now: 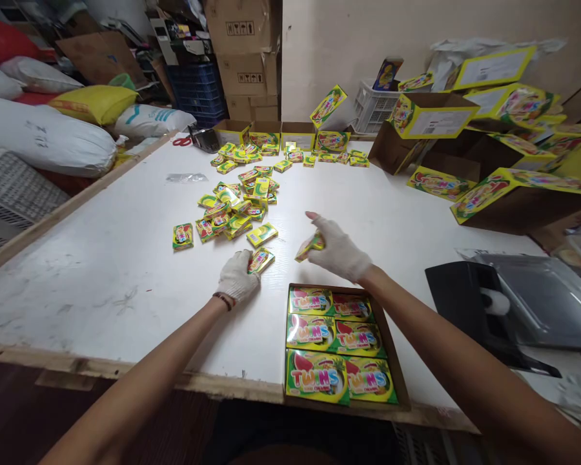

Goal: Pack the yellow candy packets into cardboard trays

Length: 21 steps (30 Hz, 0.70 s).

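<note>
My left hand, in a white glove, is closed on the edge of a small TWINS candy box on the white table. To the right, my gloved right hand grips another small candy box, tilted and a little blurred, just above the tabletop. Below it, an open carton at the front edge holds two columns of flat-lying TWINS packs. Ahead of my left hand lies a loose heap of small yellow-green candy boxes. A single box rests between the heap and my hands.
Open display cartons line the table's back, with more small boxes before them. Several empty cartons pile up at the right. A black tape dispenser stands near a clear plastic tray. Red scissors lie at back left.
</note>
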Each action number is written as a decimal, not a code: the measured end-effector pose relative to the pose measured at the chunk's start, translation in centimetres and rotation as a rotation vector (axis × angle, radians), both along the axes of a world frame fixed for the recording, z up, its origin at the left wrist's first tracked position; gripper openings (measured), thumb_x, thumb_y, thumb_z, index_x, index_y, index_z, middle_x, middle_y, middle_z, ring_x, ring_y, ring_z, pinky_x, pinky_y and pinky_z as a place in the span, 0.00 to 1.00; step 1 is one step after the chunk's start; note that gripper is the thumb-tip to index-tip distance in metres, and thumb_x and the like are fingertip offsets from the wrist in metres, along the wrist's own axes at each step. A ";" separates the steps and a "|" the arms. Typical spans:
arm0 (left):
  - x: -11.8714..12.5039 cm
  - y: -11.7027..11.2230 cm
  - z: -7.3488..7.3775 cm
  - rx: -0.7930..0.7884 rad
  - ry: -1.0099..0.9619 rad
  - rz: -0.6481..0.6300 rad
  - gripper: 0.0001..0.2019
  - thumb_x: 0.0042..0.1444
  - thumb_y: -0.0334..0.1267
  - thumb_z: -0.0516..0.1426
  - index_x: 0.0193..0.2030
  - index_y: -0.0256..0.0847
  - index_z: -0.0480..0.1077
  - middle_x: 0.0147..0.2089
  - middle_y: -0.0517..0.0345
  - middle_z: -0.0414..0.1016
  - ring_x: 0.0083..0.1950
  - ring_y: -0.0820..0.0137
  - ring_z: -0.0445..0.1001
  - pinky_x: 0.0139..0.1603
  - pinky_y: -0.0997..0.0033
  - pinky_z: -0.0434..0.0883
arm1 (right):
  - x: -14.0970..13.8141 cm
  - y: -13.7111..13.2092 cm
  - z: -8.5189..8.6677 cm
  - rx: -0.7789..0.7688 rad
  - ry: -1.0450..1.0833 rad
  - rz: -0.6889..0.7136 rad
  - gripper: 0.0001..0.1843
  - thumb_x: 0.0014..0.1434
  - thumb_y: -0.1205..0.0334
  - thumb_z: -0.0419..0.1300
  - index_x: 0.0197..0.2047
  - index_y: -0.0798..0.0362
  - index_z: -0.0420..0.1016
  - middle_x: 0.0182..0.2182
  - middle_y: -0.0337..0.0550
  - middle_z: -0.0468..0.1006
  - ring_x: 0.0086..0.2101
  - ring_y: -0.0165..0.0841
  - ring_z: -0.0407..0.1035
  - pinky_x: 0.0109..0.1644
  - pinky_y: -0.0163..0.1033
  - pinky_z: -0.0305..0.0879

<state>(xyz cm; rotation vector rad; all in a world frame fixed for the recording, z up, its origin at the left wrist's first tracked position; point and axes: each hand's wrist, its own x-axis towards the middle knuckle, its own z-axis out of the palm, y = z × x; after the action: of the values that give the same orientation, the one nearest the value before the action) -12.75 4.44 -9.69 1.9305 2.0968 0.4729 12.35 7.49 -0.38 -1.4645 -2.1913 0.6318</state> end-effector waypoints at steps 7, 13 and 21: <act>-0.6 -5.8 -0.3 0.116 -0.742 0.079 0.27 0.48 0.49 0.60 0.53 0.39 0.64 0.47 0.52 0.74 0.48 0.63 0.75 0.51 0.57 0.74 | 5.3 -11.3 -2.4 0.034 0.206 0.357 0.26 0.57 0.61 0.60 0.60 0.51 0.69 0.56 0.51 0.68 0.54 0.41 0.66 0.58 0.46 0.67; 3.2 -9.2 3.1 0.256 -0.832 -0.146 0.26 0.54 0.43 0.60 0.59 0.40 0.62 0.55 0.48 0.71 0.52 0.64 0.74 0.54 0.58 0.74 | 5.3 -12.6 -4.5 -0.012 0.141 0.533 0.21 0.68 0.53 0.50 0.60 0.48 0.70 0.59 0.51 0.69 0.61 0.44 0.60 0.66 0.57 0.54; 7.6 -8.5 6.6 0.701 -0.246 -0.689 0.31 0.50 0.23 0.54 0.62 0.39 0.59 0.52 0.46 0.70 0.55 0.61 0.68 0.53 0.58 0.72 | 3.2 -9.6 -0.4 -0.039 0.470 0.096 0.18 0.62 0.56 0.56 0.54 0.49 0.68 0.48 0.48 0.75 0.44 0.37 0.72 0.50 0.45 0.72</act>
<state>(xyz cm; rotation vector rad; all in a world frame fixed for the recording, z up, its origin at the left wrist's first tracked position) -5.13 -4.02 -3.08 2.5972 1.0556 1.2993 15.56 -2.12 -0.80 -1.0934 -1.8922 0.9470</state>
